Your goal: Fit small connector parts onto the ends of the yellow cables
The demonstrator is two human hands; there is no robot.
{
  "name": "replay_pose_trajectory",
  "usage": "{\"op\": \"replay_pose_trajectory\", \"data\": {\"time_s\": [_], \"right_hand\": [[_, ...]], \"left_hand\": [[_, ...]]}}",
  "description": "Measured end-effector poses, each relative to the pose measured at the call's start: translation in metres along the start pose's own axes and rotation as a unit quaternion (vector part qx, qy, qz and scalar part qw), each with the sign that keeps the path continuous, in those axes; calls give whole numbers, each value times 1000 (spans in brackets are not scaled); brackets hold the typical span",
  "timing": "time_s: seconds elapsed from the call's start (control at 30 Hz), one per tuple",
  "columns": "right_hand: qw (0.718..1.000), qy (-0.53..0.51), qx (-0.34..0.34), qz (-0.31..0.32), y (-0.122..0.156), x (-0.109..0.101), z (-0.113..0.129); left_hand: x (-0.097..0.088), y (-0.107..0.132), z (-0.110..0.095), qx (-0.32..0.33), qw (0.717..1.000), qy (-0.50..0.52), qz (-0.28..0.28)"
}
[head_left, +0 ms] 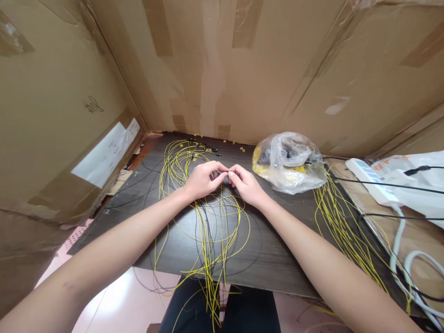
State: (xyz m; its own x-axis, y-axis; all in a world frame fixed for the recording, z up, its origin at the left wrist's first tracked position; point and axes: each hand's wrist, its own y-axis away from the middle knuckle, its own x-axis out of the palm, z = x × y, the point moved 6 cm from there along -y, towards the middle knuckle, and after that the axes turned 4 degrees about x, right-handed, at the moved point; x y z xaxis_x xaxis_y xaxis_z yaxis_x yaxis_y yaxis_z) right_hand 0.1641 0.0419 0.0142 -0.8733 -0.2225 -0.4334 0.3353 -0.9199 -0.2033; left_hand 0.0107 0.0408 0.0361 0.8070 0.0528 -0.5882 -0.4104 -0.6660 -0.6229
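Note:
Over the middle of the dark tabletop, my left hand (207,179) and my right hand (246,182) meet at the fingertips, both closed in a pinch. A small dark piece (218,172) shows between the left thumb and fingers; it looks like a black wire end. What my right fingertips grip is too small to make out. Under and around both hands lies a loose tangle of thin yellow wires (207,245), mixed with dark ones, some hanging over the front edge. Black-tipped wire ends (212,149) lie just beyond my left hand.
A clear plastic bag (289,162) with yellow and dark contents sits right of my hands. More yellow wires (342,231) run along the table's right side. A white power strip (373,182) and black cables lie farther right. Cardboard walls (208,69) enclose the back and left.

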Motion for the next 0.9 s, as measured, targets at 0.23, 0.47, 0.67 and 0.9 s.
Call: {"op": "replay_pose_trajectory", "data": {"time_s": [0.23, 0.47, 0.67, 0.9], "right_hand": [[1000, -5, 1, -6, 1, 0, 0], [1000, -30, 5, -4, 0, 0, -1], [998, -49, 27, 12, 0, 0, -3], [999, -34, 26, 15, -1, 0, -3]], "left_hand": [[-1, 0, -1, 10, 1000, -6, -7], [-1, -1, -2, 1, 1000, 9, -2], [-2, -3, -3, -1, 1000, 25, 8], [-3, -3, -3, 6, 1000, 12, 11]]}}
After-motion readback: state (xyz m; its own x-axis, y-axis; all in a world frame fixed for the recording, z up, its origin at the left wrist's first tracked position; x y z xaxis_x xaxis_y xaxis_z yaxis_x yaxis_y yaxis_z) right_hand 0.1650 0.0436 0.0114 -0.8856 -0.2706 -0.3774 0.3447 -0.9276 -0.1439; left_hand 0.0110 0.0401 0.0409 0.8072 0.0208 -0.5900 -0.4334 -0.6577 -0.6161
